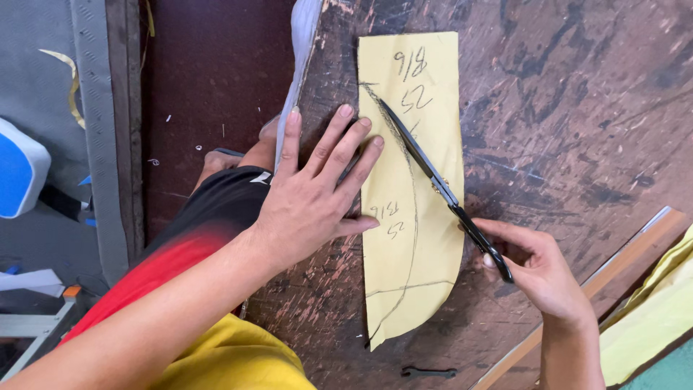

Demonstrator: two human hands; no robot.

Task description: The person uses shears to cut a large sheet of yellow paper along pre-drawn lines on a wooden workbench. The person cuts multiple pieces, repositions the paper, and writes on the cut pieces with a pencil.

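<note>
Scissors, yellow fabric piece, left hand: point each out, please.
scissors (433, 177): head view, on the blades near the pivot.
yellow fabric piece (426, 253): head view, lower middle, bare cloth.
left hand (307, 202): head view, back of the hand.

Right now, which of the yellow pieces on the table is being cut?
The marked yellow piece at centre, pinned by the left hand with the scissors on it; the other yellow pieces lie untouched at the right edge.

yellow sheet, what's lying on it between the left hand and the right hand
In the head view, black scissors lie across the yellow sheet between the left hand and the right hand, which holds their handles.
</note>
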